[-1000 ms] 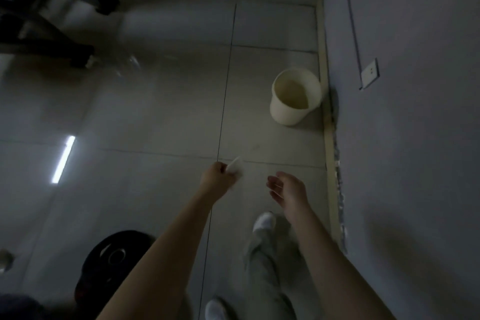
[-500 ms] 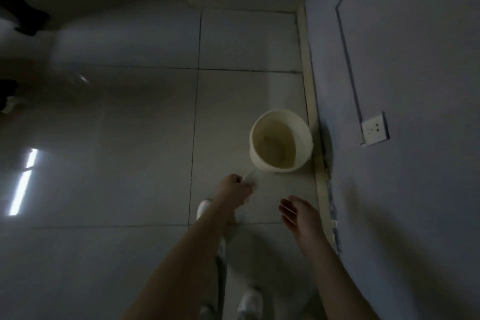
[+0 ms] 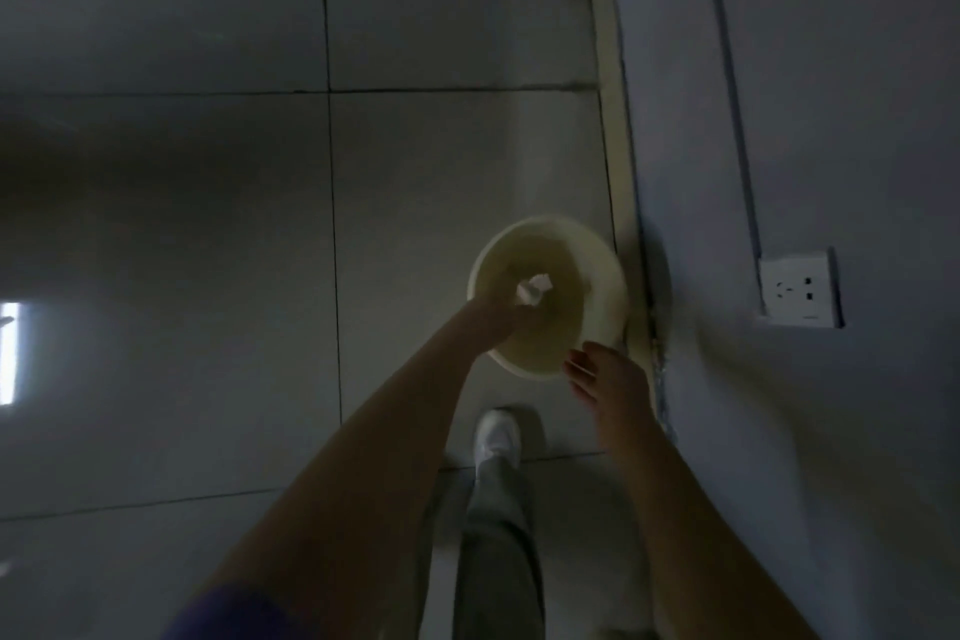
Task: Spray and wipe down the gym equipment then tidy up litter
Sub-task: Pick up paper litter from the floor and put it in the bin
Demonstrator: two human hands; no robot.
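A cream round waste bin (image 3: 605,276) stands on the grey tiled floor against the right wall's skirting. My left hand (image 3: 498,320) reaches over the bin's mouth and pinches a small crumpled white tissue (image 3: 532,288), which hangs above the inside of the bin. My right hand (image 3: 610,377) hovers beside the bin's near rim, fingers relaxed and spread, holding nothing. The room is dim and the inside of the bin shows no clear contents.
A grey wall runs along the right with a white power socket (image 3: 797,294) low on it. My white shoe (image 3: 497,437) and grey trouser leg stand just before the bin. Tiled floor (image 3: 208,224) stretches to the left.
I have walked up to the bin, which now sits right below me. My left hand moved forward with the tissue from in front of the bin to over its mouth.
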